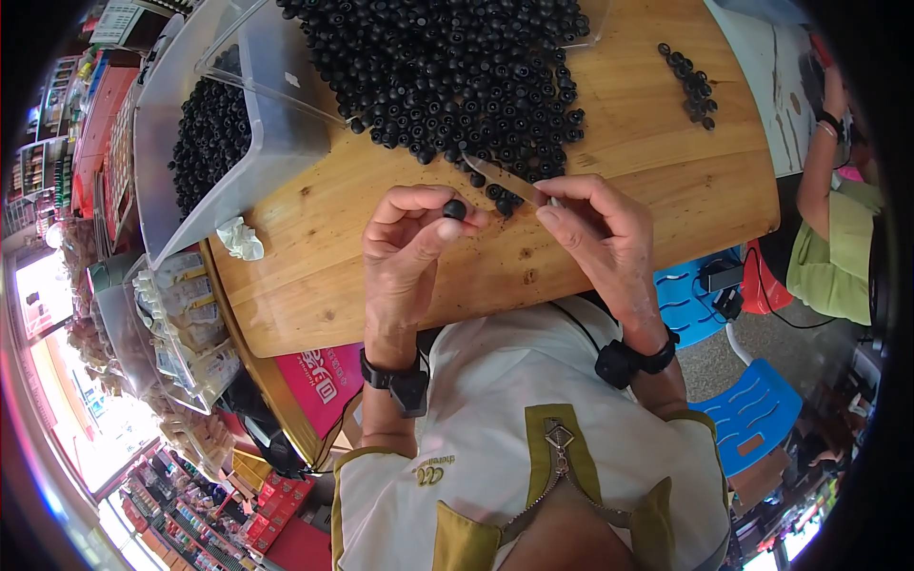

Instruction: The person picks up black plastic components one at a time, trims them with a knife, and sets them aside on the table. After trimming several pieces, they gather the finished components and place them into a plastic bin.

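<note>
Start nearest the body: set both wrist devices (405,388) clear of the near edge of the wooden surface (295,295). Locate the black round part (454,208) in the left hand (400,247), raised above the surface. Check the left grip: closed around the part, thumb against fingertips. Check the right grip: thumb and forefinger of the right hand (617,238) pinching a slim blade (509,179), tip directed forward and left, apart from the part.

Treat the step in hand as probable trimming or cleaning of the part. Expect slippage on the smooth curve; use short, light strokes. Rotate the part toward the blade rather than reaching around with the edge. Position left fingertips behind the cutting line. Inspect the part closely; fine detail too small to tell here.

Note, just beyond the hands, a few loose parts (502,197) partly behind the blade. Note the crumpled tissue (240,240) to the left. Farther out, find the large heap (438,76), with a translucent bin (286,143) of similar parts on its left. Avoid mixing the heap with the small group (693,86) at far right.
</note>
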`<state>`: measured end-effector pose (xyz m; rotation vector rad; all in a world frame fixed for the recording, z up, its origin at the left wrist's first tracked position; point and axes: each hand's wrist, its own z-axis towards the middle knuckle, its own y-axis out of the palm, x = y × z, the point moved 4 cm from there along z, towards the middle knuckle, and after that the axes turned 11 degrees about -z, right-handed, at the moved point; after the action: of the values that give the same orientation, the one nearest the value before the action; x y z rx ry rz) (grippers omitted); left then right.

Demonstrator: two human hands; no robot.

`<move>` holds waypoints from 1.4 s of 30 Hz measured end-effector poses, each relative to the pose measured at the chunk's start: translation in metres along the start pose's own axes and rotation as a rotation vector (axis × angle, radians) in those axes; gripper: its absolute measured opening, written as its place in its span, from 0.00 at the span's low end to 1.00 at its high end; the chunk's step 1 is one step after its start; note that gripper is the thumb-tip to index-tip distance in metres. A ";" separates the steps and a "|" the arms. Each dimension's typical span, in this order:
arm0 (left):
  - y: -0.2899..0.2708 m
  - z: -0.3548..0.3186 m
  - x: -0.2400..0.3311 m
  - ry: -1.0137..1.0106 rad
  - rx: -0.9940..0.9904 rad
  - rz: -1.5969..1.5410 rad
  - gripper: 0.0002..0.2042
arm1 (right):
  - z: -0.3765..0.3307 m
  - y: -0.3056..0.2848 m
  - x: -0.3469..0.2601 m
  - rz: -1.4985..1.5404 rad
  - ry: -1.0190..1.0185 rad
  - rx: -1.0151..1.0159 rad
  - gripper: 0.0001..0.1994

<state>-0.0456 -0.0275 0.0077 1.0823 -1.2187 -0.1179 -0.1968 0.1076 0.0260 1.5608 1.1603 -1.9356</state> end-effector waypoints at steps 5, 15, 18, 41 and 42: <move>-0.004 -0.006 -0.001 -0.002 0.057 -0.197 0.10 | 0.001 0.007 -0.017 -0.002 -0.076 -0.078 0.10; -0.012 -0.006 0.001 -0.045 0.023 -0.207 0.15 | 0.003 0.030 -0.039 -0.066 -0.300 -0.154 0.14; -0.013 -0.008 0.002 -0.052 0.008 -0.199 0.14 | 0.003 0.030 -0.042 -0.087 -0.322 -0.165 0.14; -0.016 -0.002 0.108 0.633 0.113 0.427 0.06 | 0.004 -0.021 0.008 -0.098 0.032 0.059 0.10; -0.018 -0.001 0.129 0.718 0.282 0.679 0.06 | 0.004 -0.019 0.011 -0.098 0.036 0.064 0.10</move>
<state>0.0156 -0.1138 0.0842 0.7788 -0.8847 0.9129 -0.2163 0.1179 0.0230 1.6056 1.2222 -2.0341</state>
